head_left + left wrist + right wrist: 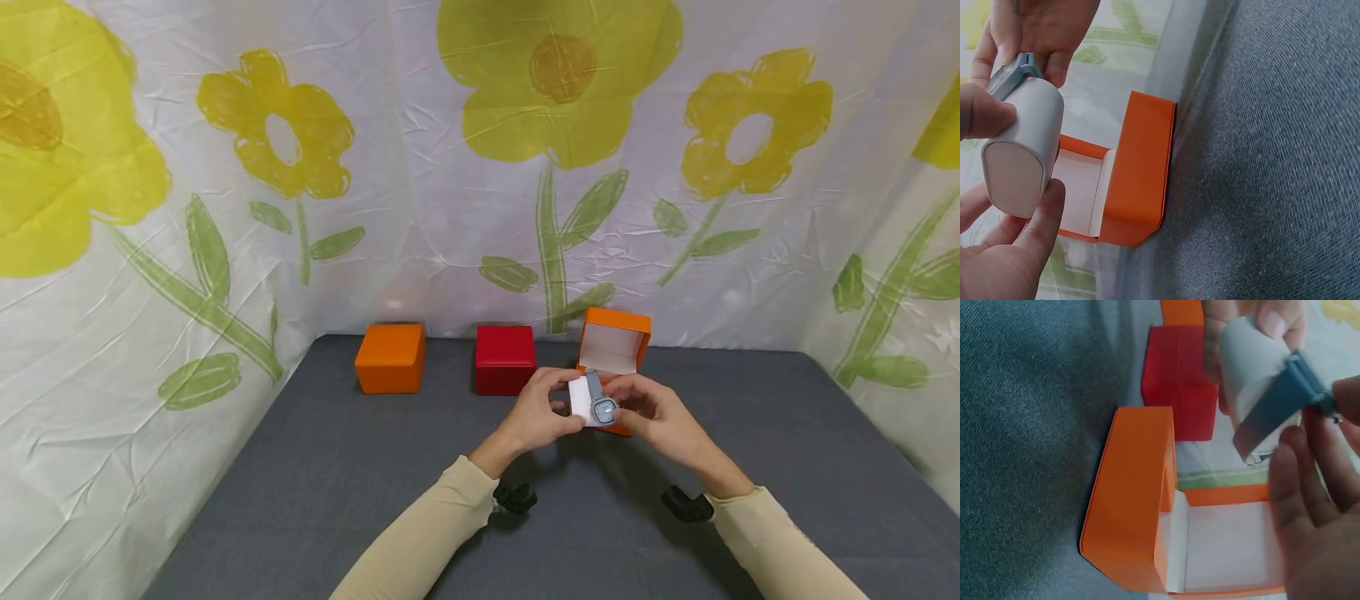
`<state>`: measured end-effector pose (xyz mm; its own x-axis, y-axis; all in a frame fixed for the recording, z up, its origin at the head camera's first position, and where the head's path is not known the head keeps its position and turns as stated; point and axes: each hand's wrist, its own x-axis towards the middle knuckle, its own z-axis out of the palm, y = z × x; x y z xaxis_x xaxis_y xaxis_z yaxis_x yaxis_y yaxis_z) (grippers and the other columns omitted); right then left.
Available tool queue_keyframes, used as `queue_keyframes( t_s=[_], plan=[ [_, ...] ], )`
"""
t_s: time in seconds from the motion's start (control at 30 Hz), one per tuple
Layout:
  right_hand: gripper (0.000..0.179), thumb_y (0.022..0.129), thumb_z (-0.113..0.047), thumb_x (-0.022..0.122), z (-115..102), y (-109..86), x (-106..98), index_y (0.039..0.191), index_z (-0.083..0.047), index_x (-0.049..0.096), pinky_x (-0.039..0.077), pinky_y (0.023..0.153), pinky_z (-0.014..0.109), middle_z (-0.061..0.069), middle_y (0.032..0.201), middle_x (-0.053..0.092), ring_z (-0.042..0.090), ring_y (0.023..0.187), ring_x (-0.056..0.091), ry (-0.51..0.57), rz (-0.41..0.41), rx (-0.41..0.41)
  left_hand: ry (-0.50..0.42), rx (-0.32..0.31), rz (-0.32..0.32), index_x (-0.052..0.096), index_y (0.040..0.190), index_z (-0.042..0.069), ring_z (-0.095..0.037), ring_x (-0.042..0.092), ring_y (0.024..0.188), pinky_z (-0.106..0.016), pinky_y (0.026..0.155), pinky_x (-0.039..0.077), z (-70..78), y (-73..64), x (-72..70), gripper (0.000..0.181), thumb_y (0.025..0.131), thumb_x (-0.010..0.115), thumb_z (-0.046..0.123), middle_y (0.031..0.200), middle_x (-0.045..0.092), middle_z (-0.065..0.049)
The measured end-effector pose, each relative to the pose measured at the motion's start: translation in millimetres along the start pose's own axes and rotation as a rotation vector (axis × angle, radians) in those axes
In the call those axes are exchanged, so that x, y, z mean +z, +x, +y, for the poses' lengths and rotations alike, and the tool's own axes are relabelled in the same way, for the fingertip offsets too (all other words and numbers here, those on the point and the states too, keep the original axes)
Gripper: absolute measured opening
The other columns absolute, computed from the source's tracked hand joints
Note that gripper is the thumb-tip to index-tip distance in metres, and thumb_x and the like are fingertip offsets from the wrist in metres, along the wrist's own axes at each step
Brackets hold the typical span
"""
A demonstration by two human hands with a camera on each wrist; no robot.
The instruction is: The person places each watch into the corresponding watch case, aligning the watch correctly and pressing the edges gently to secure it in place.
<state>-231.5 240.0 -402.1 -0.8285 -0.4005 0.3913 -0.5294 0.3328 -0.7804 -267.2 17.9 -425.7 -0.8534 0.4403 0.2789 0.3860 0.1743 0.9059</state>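
Note:
My left hand grips a white watch cushion by one end, its thumb on top and fingers beneath in the left wrist view. At the cushion's other end sits a wristwatch with a square case and a grey-blue strap. My right hand pinches the watch at its case. Whether the strap is fastened round the cushion, I cannot tell. Behind and below both hands stands an open orange box, lid raised and white inside; the hands hide part of it in the head view.
A closed red box stands left of the open one, and a closed orange box farther left. All stand near the back of the dark grey table. A flower-printed curtain hangs behind.

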Motion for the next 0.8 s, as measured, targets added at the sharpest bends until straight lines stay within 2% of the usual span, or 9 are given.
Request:
queue_keyframes(
  t_s=[0.17,0.3,0.43,0.53,0.67,0.8],
  plan=[
    [0.044,0.085,-0.006,0.072,-1.2,-1.2,8.7,0.126,-0.011,0.056,0.052,0.079,0.029,0.003,0.114,0.061,0.016,0.092,0.060,-0.148,0.080,-0.039,-0.103,-0.020,0.052,0.053,0.131,0.003,-0.027,0.053,0.112,-0.032,0.086,0.053,2.3,-0.2,-0.1,0.057,0.079,0.074,0.003,0.125,0.047,-0.009],
    [0.057,0.078,-0.002,0.077,0.5,-0.5,16.5,0.131,-0.009,0.054,0.053,0.078,0.026,0.003,0.121,0.058,0.015,0.096,0.059,-0.269,0.106,-0.139,-0.166,-0.035,0.074,0.051,0.132,0.000,-0.031,0.055,0.112,-0.040,0.088,0.052,0.8,-0.5,-0.7,0.058,0.079,0.074,0.002,0.127,0.046,-0.014],
    [0.062,0.074,0.006,0.077,3.8,0.8,20.9,0.130,-0.003,0.053,0.050,0.080,0.018,0.007,0.121,0.057,0.015,0.098,0.056,-0.342,0.144,-0.248,-0.192,-0.062,0.067,0.050,0.133,-0.001,-0.034,0.055,0.112,-0.037,0.088,0.052,-2.9,-1.5,-1.2,0.059,0.079,0.074,0.002,0.128,0.046,-0.014],
    [0.062,0.073,0.006,0.078,4.9,1.5,21.7,0.130,-0.002,0.054,0.047,0.081,0.021,0.008,0.122,0.057,0.016,0.099,0.055,-0.371,0.168,-0.288,-0.215,-0.062,0.060,0.050,0.133,-0.002,-0.033,0.055,0.112,-0.033,0.087,0.052,-3.8,-2.3,-2.3,0.059,0.080,0.074,0.003,0.127,0.046,-0.011],
    [0.064,0.073,0.003,0.079,4.6,2.0,21.9,0.131,-0.005,0.054,0.047,0.081,0.026,0.009,0.125,0.056,0.017,0.100,0.053,-0.403,0.188,-0.293,-0.210,-0.053,0.042,0.049,0.135,-0.001,-0.030,0.056,0.112,-0.030,0.087,0.052,-3.7,-2.3,-4.3,0.063,0.078,0.076,0.004,0.126,0.046,-0.008],
    [0.065,0.074,0.002,0.079,4.2,1.8,22.6,0.133,-0.006,0.053,0.048,0.078,0.022,0.008,0.125,0.056,0.015,0.097,0.053,-0.412,0.191,-0.292,-0.189,-0.055,0.031,0.048,0.136,0.001,-0.027,0.056,0.112,-0.030,0.087,0.052,-3.2,-2.3,-5.4,0.066,0.077,0.078,0.004,0.126,0.046,-0.008]
  ],
)
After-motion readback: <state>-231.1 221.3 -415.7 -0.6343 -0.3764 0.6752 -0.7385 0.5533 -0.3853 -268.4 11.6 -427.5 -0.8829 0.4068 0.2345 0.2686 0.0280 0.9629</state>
